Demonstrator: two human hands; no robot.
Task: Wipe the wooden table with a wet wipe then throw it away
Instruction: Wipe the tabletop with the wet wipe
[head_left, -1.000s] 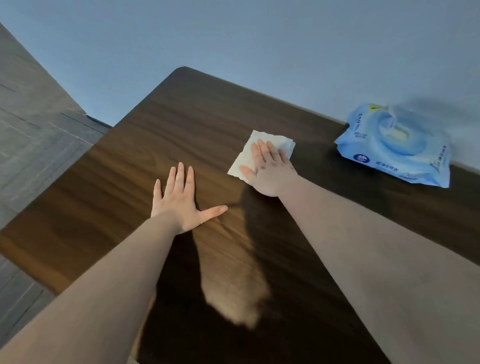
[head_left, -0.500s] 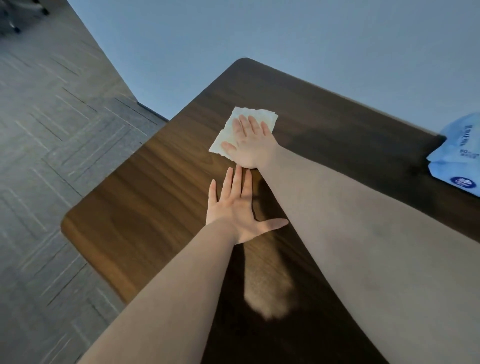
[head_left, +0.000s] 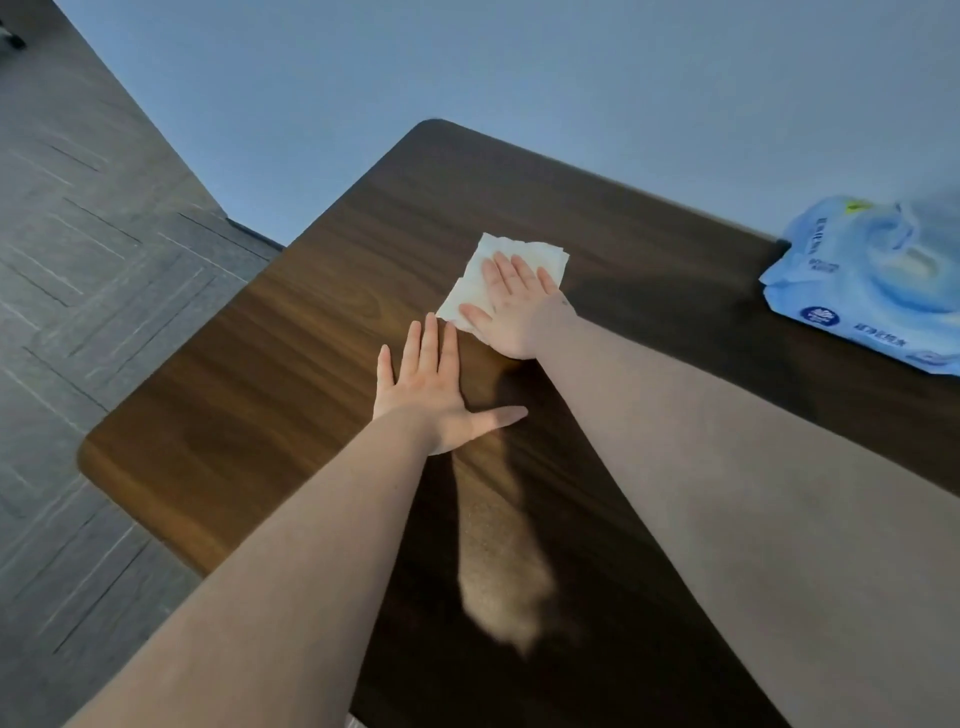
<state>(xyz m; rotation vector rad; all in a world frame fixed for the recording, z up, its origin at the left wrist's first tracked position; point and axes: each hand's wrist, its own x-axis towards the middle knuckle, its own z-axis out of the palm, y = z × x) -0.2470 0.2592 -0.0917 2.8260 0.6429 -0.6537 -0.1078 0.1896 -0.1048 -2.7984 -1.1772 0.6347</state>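
Observation:
A white wet wipe (head_left: 475, 275) lies flat on the dark wooden table (head_left: 291, 374), towards its far left part. My right hand (head_left: 511, 306) presses flat on the wipe with fingers spread, covering its near right half. Just in front of it, my left hand (head_left: 434, 392) rests palm down on the bare wood, fingers together and thumb out to the right, holding nothing. Its fingertips almost touch the wipe's near corner.
A blue pack of wet wipes (head_left: 872, 286) lies at the table's far right edge against the pale wall (head_left: 571, 78). Grey tiled floor (head_left: 93, 270) runs along the table's left side. The table's rounded left corner is near at the lower left.
My right hand slid the wipe left across the table, then slightly back to the right. The left hand stayed flat on the wood. The view swung, bringing more of the blue pack back in.

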